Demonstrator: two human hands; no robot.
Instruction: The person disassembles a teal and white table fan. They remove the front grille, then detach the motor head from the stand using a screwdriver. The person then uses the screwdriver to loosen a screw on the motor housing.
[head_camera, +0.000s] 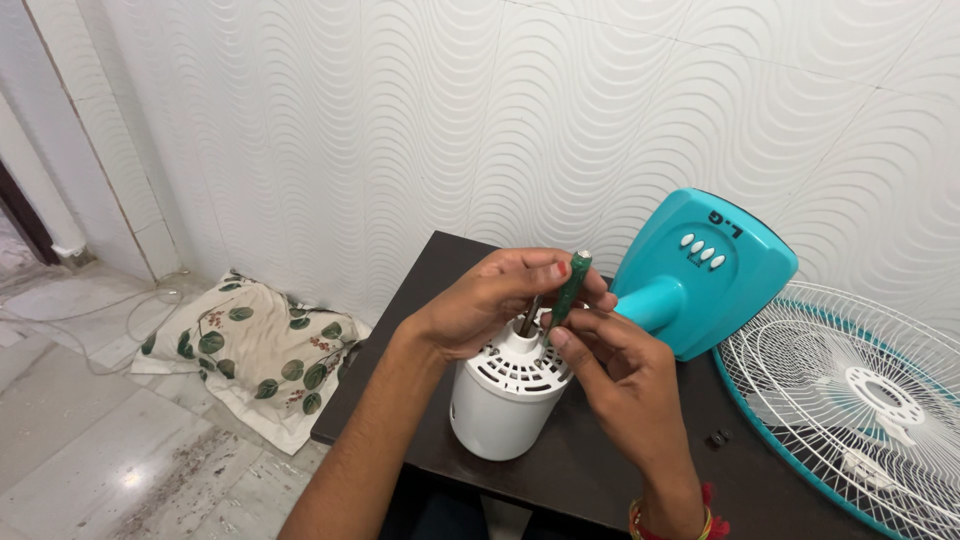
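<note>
Around: teal fan base (705, 265) just behind the hands; white wire fan guard (860, 390) at right; leaf-print pillow (255, 350) on the floor.
Motor housing (505, 395): white, vented top, upright on the dark table (600, 470).
Left hand (490, 300): curled over the housing top.
Right hand (610, 365): pinching a green screwdriver (570, 290), tilted above the housing.

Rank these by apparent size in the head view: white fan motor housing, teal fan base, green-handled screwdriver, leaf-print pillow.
1. leaf-print pillow, though farther away
2. teal fan base
3. white fan motor housing
4. green-handled screwdriver
</note>
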